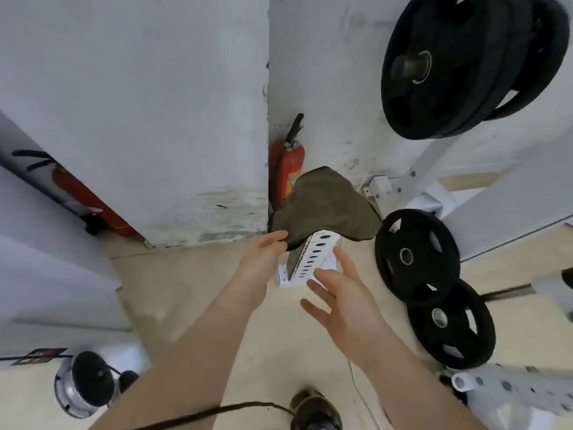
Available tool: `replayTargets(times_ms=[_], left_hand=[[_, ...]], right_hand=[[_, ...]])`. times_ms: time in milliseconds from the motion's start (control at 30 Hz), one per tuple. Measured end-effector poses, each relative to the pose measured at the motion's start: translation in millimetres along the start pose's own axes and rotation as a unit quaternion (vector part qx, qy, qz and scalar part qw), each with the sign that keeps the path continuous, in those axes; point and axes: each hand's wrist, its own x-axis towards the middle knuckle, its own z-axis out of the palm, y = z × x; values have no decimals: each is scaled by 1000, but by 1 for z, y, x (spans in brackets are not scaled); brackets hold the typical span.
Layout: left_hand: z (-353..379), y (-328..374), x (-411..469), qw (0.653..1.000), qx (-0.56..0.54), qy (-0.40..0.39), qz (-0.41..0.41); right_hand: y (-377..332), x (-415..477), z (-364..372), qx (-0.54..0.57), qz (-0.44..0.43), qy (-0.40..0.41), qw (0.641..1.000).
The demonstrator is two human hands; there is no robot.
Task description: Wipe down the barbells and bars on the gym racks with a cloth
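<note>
An olive-green cloth (322,206) lies draped over the top of a white perforated rack upright (313,259) that I see from above. My left hand (263,256) reaches to the cloth's lower left edge, its outstretched fingertips touching the fabric without a clear grip. My right hand (341,299) hovers just right of the upright, palm open and fingers spread, holding nothing. At the top right, a barbell sleeve end (412,66) carries large black plates (465,72) on a white rack.
Two black weight plates (415,256) (449,324) hang close on my right. A red fire extinguisher (286,172) stands in the wall corner behind the cloth. A chrome-and-black weight (80,383) sits lower left, a white perforated bar (502,389) lower right, my shoe (313,411) below.
</note>
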Motion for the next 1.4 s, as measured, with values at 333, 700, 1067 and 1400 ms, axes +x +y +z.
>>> replayTargets(times_ms=[333,700,1067,1400], left_hand=[[-12,41,-84,982,-152,-109,20],[-11,61,-246,979,92,-125,134],[48,0,-466,918,238,-84,306],[81,-85,-564,918,276,-108,263]], right_hand=[[-35,-11,26,167,-2,-8,986],[-84,-170,27,61,-103,-83,989],[-36,-391,-77,-155,-165,-155,962],[23,-510,-191,-439,-230,-105,862]])
